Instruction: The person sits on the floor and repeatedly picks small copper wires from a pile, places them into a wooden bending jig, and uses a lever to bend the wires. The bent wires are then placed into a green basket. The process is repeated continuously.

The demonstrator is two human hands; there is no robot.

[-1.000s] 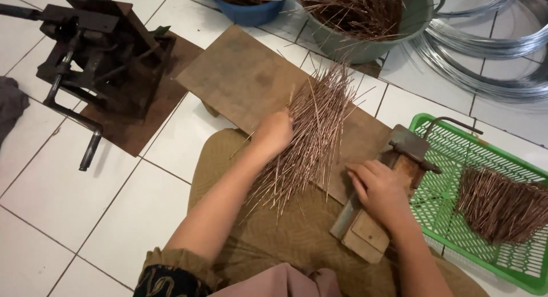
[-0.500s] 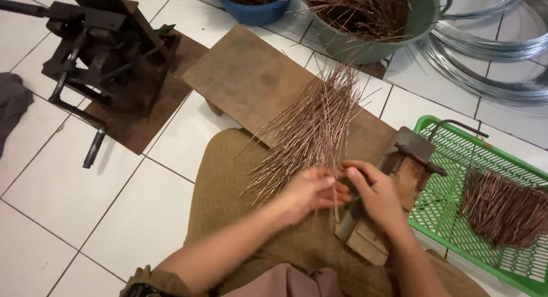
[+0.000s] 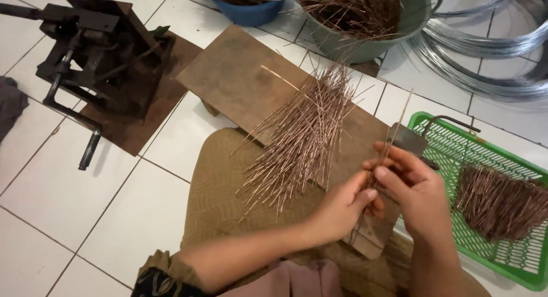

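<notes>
Left hand point(image 3: 342, 208): pinched the lower part of a thin rod point(image 3: 388, 145), fingers closed on it, near the right edge of the board point(image 3: 240, 80).
Right hand point(image 3: 414, 185): gripped the same rod higher up, fingertips closed around it, touching the left hand.
Rod: stood nearly upright between both hands, its tip leaning far and right.
Rod pile point(image 3: 302, 137): fanned across the board and the brown cloth point(image 3: 220, 188), just left of the hands.
Hammer point(image 3: 408, 140): lay on the board behind the right hand, mostly hidden.
Basket point(image 3: 514, 257): green, at the right, held a rod bundle point(image 3: 499, 200).
Press point(image 3: 94, 57): dark iron, far left on the tiles.
Tub point(image 3: 365, 23): far, full of rods.
Wire coils point(image 3: 491, 51): far right.
</notes>
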